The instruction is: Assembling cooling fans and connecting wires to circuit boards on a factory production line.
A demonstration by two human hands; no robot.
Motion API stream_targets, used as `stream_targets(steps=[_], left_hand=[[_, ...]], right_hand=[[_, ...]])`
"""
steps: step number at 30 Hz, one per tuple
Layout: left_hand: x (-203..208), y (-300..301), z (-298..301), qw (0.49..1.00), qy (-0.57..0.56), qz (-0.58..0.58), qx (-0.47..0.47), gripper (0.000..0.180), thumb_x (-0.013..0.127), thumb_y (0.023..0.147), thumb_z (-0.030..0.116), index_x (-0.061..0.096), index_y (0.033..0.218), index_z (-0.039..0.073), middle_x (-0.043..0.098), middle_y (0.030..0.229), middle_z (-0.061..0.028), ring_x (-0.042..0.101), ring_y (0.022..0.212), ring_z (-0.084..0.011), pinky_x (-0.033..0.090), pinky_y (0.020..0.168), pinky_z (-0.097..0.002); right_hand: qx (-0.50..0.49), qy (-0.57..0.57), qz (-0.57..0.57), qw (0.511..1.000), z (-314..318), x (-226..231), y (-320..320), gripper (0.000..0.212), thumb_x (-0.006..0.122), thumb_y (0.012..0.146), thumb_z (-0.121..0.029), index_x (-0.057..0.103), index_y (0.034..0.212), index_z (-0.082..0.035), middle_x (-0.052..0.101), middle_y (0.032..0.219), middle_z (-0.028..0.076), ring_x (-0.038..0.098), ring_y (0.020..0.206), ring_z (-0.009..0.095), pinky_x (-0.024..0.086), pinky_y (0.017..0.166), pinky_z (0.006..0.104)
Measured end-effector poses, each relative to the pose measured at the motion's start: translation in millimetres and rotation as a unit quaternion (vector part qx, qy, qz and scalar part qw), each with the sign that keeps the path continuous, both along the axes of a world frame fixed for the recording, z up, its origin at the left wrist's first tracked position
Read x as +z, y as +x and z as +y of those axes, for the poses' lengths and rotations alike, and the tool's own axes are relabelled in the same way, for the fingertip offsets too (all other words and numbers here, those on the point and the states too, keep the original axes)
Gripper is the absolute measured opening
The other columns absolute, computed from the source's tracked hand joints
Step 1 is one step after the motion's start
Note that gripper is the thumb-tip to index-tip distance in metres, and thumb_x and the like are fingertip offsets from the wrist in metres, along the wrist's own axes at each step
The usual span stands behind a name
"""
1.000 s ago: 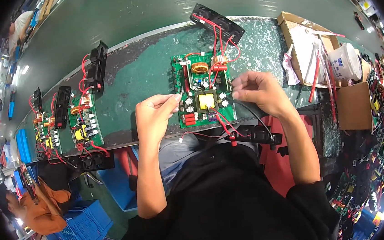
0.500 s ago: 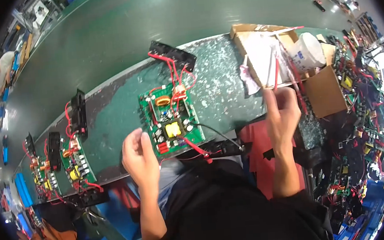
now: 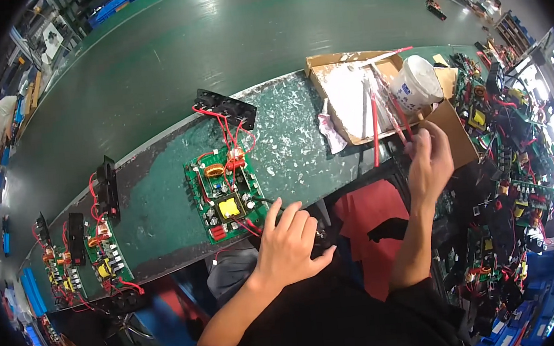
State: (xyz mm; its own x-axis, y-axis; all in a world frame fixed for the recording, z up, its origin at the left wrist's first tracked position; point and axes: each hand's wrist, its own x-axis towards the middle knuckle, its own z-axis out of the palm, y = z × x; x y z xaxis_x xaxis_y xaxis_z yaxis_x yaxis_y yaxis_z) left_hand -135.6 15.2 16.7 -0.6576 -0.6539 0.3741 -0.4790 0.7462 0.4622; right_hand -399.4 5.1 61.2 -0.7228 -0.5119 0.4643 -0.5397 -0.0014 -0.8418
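Right grip (image 3: 429, 160) is pinching together on a thin red wire (image 3: 399, 117) at the cardboard box (image 3: 349, 94), long axis running 12 to 6. Left grip (image 3: 289, 241) is resting spread apart, nearer the green circuit board (image 3: 225, 194), lying at its 10 o'clock on the surface (image 3: 288, 145).

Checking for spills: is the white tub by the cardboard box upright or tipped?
Tipped: the white tub leans sideways against the cardboard box.

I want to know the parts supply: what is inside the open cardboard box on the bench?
Inside the cardboard box lie white sheets, long red wires and a white tub. The right hand reaches there; the box's bottom beneath is covered.
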Motion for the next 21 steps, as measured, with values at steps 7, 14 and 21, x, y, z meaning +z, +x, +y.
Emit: stream_targets(steps=[7,14,21], left_hand=[[-6,-1,0,1.0,-0.017,-0.01,0.012,0.05,0.081,0.068,0.042,0.061,0.094,0.005,0.061,0.099,-0.0093,0.059,0.11,-0.0296,0.037,0.107,-0.0549],[1,7,-1,1.0,-0.001,0.015,-0.006,0.048,0.081,0.067,0.042,0.062,0.093,0.006,0.062,0.097,-0.0081,0.06,0.109,-0.0285,0.037,0.106,-0.0543],[4,22,1,0.999,0.0,0.041,-0.013,0.048,0.078,0.068,0.043,0.062,0.093,0.005,0.061,0.098,-0.0088,0.06,0.111,-0.0288,0.038,0.106,-0.0536]], right_hand=[[0.018,0.245,0.03,0.969,-5,-45,27,0.043,0.069,0.093,-0.03,0.06,0.109,0.009,0.07,0.077,0.013,0.067,0.068,0.016,0.05,0.059,0.0303],[-0.052,-0.071,0.031,0.996,-1,-22,0,0.015,0.067,0.094,-0.009,0.072,0.099,0.005,0.067,0.079,0.003,0.058,0.068,0.006,0.048,0.062,0.0208],[0.02,-0.117,0.032,0.992,-32,5,1,0.015,0.071,0.093,-0.011,0.068,0.098,0.003,0.066,0.083,0.003,0.06,0.067,0.007,0.049,0.061,0.0201]])
